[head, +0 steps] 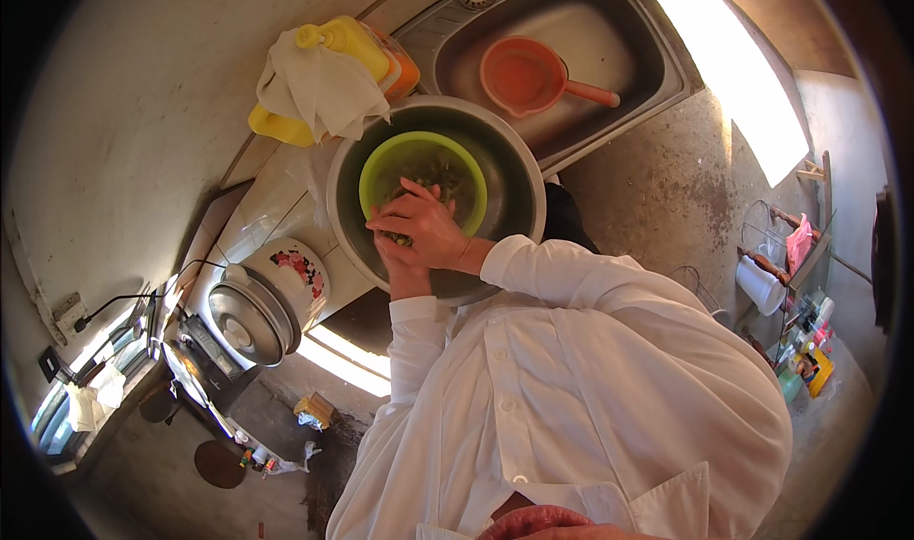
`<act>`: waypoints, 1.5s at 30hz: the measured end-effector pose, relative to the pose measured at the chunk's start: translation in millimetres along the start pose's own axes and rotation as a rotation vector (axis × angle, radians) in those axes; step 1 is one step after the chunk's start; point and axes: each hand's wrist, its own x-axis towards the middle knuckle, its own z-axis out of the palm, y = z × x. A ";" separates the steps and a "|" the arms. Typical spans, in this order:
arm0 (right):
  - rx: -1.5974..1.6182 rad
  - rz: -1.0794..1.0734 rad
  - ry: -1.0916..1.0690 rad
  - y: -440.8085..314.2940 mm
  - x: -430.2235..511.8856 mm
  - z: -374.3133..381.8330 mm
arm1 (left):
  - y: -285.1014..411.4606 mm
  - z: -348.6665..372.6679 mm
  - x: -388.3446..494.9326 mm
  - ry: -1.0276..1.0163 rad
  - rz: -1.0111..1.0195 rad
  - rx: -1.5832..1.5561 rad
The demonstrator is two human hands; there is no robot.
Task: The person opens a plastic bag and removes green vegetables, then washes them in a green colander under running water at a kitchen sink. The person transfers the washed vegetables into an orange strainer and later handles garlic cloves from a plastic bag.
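My left hand (400, 257) and my right hand (434, 227) are pressed together over the near left rim of a lime-green plastic bowl (480, 188). Some chopped green vegetable pieces (400, 239) show between the palms, the right hand lying over the left. More dark green pieces (446, 177) lie in the bowl, partly hidden by my fingers. The green bowl sits inside a large metal basin (525, 140). Both wrists come out of white sleeves.
Beyond the basin, a stainless steel sink (607, 22) holds an orange plastic dipper (525, 76). Yellow jugs (357, 43) under a pale cloth (318, 86) stand at the back left. A flowered rice cooker (303, 272) stands left of the basin.
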 end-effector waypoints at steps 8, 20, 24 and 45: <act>-0.076 -0.048 -0.058 1.7 3.5 -9.5 | -3.8 -6.6 4.2 -0.029 0.018 0.007; 0.041 0.003 0.045 -1.5 5.8 -7.1 | 11.9 -54.5 15.9 -0.178 0.083 0.019; 0.055 0.058 0.037 -2.1 8.6 -8.7 | 11.3 -24.0 6.4 -0.181 -0.046 -0.100; 0.084 0.220 0.042 3.9 2.1 -8.1 | 7.9 14.0 -5.2 0.132 -0.023 0.163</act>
